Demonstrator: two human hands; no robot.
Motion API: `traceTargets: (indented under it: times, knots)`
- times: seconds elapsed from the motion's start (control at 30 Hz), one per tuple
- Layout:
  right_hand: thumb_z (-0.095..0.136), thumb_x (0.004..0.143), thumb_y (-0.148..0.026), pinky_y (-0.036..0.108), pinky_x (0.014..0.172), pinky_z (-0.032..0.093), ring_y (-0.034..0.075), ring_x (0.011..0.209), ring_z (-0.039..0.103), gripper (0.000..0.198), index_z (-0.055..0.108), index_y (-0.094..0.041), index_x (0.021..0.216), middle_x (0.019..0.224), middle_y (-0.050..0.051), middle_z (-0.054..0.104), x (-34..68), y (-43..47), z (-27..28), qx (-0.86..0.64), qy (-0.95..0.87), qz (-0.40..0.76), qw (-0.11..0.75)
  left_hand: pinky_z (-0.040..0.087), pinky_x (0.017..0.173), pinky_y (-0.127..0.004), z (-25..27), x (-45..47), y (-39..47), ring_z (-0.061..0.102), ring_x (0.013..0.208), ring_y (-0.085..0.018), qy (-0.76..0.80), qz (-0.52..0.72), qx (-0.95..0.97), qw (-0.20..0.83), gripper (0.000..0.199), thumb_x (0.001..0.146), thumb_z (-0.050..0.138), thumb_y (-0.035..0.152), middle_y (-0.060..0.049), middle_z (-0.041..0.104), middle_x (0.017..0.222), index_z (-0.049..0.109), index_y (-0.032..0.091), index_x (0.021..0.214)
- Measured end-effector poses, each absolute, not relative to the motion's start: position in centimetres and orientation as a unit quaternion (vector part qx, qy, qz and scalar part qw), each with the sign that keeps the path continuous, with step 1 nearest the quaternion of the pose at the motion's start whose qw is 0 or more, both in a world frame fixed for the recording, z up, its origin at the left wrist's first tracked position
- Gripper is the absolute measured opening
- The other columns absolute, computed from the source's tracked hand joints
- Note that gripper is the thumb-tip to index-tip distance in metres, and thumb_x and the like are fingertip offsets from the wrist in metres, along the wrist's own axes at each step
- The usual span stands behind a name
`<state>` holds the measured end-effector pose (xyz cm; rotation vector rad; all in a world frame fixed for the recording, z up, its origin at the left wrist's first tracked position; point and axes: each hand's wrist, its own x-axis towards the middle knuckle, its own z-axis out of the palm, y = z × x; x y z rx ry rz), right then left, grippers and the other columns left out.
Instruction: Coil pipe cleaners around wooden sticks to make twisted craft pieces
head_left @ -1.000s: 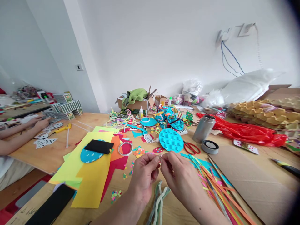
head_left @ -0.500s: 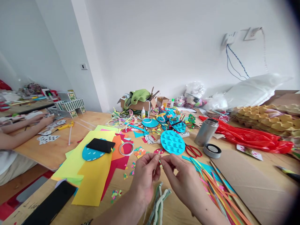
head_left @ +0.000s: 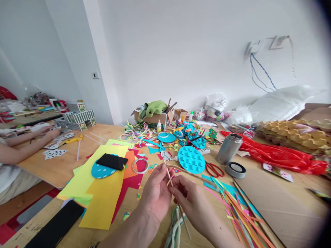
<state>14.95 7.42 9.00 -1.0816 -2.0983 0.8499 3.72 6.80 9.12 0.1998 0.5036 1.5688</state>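
A thin wooden stick (head_left: 186, 224) slants between my hands, its lower end pointing down and right over the table. My left hand (head_left: 154, 194) pinches it near the upper tip, palm partly turned up. Lower down, my right hand (head_left: 192, 196) has thumb and fingers closed on the same stick. A narrow pink strip (head_left: 170, 180) shows at the stick between the two hands; whether it is wound round it I cannot tell. Below them lies a bundle of pale green and white cords (head_left: 177, 225). Beyond the fingers sits a blue paper disc (head_left: 191, 159) with a woven look.
Red-handled scissors (head_left: 214, 169), a steel flask (head_left: 229, 148) and its lid (head_left: 235, 169) stand to the right, near coloured paper strips (head_left: 241, 210) and cardboard (head_left: 274, 206). Left are yellow paper (head_left: 100, 203), a black phone (head_left: 111, 161) and another person's arms (head_left: 31, 144) by playing cards.
The stick, mostly hidden by my hands before, now shows at a slant. My right hand has shifted slightly down and left, and a pink strip has come into sight.
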Motion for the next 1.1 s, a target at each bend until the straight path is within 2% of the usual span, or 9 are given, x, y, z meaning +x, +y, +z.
traceTargets:
  times: [0.13,0.23,0.37,0.5,0.77,0.97,1.03,1.1]
  knots:
    - [0.041,0.088,-0.022,0.025,0.056,0.04,0.015,0.063,0.056,0.021,0.062,-0.02,0.09,0.078,0.004,0.06,16.8,8.4,9.6,-0.424,-0.823,0.208,0.315,0.044,0.07,-0.024,9.2,3.0,7.3,0.057,0.067,-0.01,0.285,0.705,0.202,0.617,0.009,0.068,0.071,0.018,-0.001,0.061,0.069,0.065,0.013,0.072]
    - [0.04,0.089,-0.025,0.027,0.058,0.041,0.017,0.065,0.057,0.027,0.067,-0.021,0.093,0.077,0.006,0.059,18.6,9.4,10.0,-0.439,-0.839,0.094,0.307,0.044,0.07,-0.025,9.4,2.0,7.5,0.058,0.067,-0.012,0.366,0.657,0.281,0.596,0.015,0.064,0.074,0.021,-0.004,0.064,0.071,0.068,0.012,0.074]
    - [0.042,0.089,-0.023,0.028,0.058,0.04,0.019,0.067,0.054,0.028,0.07,-0.023,0.09,0.072,0.006,0.056,20.0,10.1,10.4,-0.409,-0.855,-0.008,0.318,0.041,0.058,-0.024,9.9,1.3,7.4,0.055,0.059,-0.011,0.436,0.575,0.392,0.571,0.018,0.065,0.072,0.026,-0.006,0.066,0.068,0.069,0.011,0.075]
    - [0.042,0.088,-0.017,0.03,0.058,0.036,0.019,0.065,0.048,0.029,0.07,-0.022,0.082,0.07,0.006,0.053,19.9,9.8,11.1,-0.385,-0.863,-0.052,0.323,0.039,0.052,-0.023,10.2,1.1,7.3,0.055,0.057,-0.013,0.496,0.529,0.451,0.52,0.017,0.064,0.07,0.025,-0.007,0.067,0.064,0.066,0.011,0.071]
    - [0.045,0.087,-0.016,0.033,0.065,0.033,0.02,0.07,0.047,0.026,0.068,-0.023,0.08,0.072,0.005,0.053,19.8,9.5,11.9,-0.369,-0.877,-0.058,0.302,0.04,0.052,-0.023,9.7,0.7,7.5,0.051,0.048,-0.01,0.487,0.493,0.474,0.543,0.016,0.066,0.065,0.026,-0.008,0.068,0.065,0.065,0.011,0.07]
    - [0.057,0.083,-0.025,0.037,0.072,0.037,0.023,0.08,0.052,0.017,0.066,-0.023,0.098,0.084,0.006,0.061,19.1,9.6,10.7,-0.381,-0.861,-0.004,0.336,0.039,0.049,-0.022,8.9,1.8,7.3,0.05,0.048,-0.011,0.511,0.479,0.507,0.502,0.013,0.07,0.061,0.025,-0.005,0.066,0.061,0.066,0.013,0.071]
    - [0.059,0.082,-0.027,0.037,0.073,0.039,0.023,0.082,0.053,0.014,0.066,-0.023,0.093,0.084,0.006,0.063,18.5,9.3,10.5,-0.391,-0.855,0.045,0.338,0.038,0.049,-0.022,8.8,2.3,7.0,0.051,0.049,-0.012,0.515,0.468,0.534,0.479,0.013,0.072,0.058,0.023,-0.005,0.065,0.061,0.067,0.014,0.072]
    - [0.058,0.083,-0.028,0.035,0.073,0.041,0.022,0.081,0.055,0.01,0.066,-0.022,0.08,0.081,0.005,0.064,18.0,9.0,10.5,-0.399,-0.843,0.111,0.343,0.038,0.049,-0.022,8.7,2.6,6.7,0.053,0.051,-0.013,0.514,0.464,0.564,0.449,0.015,0.074,0.056,0.023,-0.005,0.065,0.061,0.069,0.016,0.072]
